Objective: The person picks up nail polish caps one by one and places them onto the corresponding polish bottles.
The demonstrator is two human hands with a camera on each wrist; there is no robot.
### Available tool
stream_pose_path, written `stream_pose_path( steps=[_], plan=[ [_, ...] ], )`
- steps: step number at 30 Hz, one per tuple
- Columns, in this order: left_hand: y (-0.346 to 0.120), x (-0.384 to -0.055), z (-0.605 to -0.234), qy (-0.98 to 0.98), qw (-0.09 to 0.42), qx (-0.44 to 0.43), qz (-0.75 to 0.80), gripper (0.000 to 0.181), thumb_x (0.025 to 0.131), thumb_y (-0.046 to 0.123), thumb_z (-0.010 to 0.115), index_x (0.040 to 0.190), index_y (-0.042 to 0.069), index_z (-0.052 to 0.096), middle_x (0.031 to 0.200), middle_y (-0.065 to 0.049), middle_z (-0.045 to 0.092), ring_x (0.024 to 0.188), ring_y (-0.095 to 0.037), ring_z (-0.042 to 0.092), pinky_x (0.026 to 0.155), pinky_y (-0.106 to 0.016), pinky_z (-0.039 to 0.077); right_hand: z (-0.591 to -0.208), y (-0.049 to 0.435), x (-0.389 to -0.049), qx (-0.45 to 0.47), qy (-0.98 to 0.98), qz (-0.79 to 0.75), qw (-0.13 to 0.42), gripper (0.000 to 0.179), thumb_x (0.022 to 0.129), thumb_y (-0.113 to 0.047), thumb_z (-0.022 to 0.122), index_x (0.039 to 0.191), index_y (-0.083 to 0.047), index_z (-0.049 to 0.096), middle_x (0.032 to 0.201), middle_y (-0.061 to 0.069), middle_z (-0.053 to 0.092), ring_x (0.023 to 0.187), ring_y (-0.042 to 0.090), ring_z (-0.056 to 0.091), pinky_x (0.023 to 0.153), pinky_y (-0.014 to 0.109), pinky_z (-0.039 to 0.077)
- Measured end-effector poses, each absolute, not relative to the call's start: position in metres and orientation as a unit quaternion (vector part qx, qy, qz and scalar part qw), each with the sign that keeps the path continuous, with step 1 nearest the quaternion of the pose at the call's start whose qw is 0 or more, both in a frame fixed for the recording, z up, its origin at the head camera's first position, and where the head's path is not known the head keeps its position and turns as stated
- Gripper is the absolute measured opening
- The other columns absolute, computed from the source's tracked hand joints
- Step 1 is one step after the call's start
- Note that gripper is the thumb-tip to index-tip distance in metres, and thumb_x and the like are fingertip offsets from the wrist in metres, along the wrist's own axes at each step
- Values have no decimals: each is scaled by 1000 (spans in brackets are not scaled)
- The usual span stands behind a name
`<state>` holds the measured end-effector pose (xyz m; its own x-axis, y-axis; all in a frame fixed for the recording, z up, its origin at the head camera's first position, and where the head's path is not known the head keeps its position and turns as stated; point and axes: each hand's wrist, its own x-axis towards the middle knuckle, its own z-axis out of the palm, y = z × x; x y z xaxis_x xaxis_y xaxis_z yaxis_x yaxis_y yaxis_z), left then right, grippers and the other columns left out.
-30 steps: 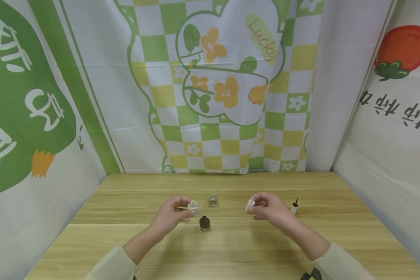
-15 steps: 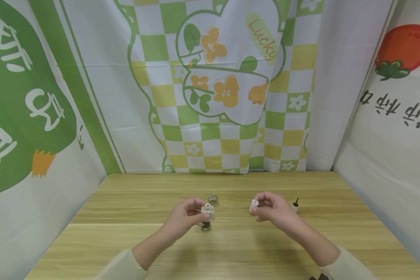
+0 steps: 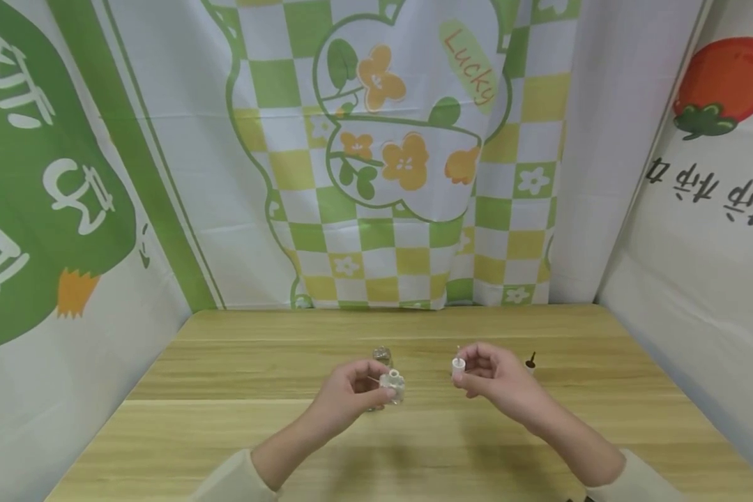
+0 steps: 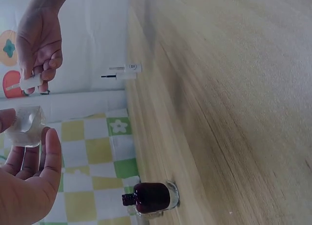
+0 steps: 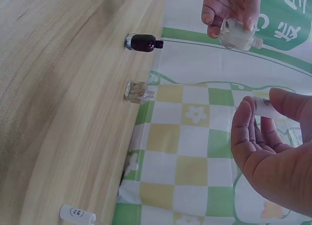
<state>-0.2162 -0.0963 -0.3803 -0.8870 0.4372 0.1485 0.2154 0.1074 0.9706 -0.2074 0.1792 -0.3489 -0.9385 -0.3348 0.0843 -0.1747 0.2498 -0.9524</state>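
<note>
My left hand [image 3: 351,394] pinches an uncapped clear nail polish bottle [image 3: 392,388] between thumb and fingers, its neck facing up. A short distance to the right, my right hand [image 3: 498,376] grips a white nail polish cap [image 3: 458,368] with its brush pointing up. Bottle and cap are apart, both lifted above the table. In the left wrist view a dark red nail polish bottle [image 4: 151,197] stands uncapped; my left hand hides most of it in the head view. Behind that hand stands a glittery clear bottle [image 3: 382,356], also uncapped in the right wrist view.
Beyond my right hand, a white cap with a dark brush [image 4: 126,75] stands brush-up on the wooden table [image 3: 226,355]. Close beside it is another white cap [image 4: 133,67] with a pale brush. Printed curtains [image 3: 408,265] enclose the back and sides.
My left hand has carried the clear bottle rightward, towards the cap and across the dark red bottle. My right hand has shifted slightly right, and the cap it holds now stands more upright.
</note>
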Motion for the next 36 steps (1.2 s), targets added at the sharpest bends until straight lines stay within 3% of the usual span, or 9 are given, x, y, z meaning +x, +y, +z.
stream_pose_path(
  steps=[18,36],
  plan=[
    [-82,-209,-382,751,56,251,608,27,88,10,70,111,-1,62,99,-9,64,84,-19,61,70,-25,54,-350,176,-200,-234,807,-542,16,23,90,-15,70,106,0,63,93,10,64,83,21,61,69,29,54],
    [-78,-207,-384,750,60,252,608,26,86,10,72,109,2,64,94,-6,65,79,-17,61,68,-25,54,-348,175,-195,-240,797,-552,35,24,89,-14,71,106,2,64,94,12,65,79,21,64,68,32,56]
  ],
)
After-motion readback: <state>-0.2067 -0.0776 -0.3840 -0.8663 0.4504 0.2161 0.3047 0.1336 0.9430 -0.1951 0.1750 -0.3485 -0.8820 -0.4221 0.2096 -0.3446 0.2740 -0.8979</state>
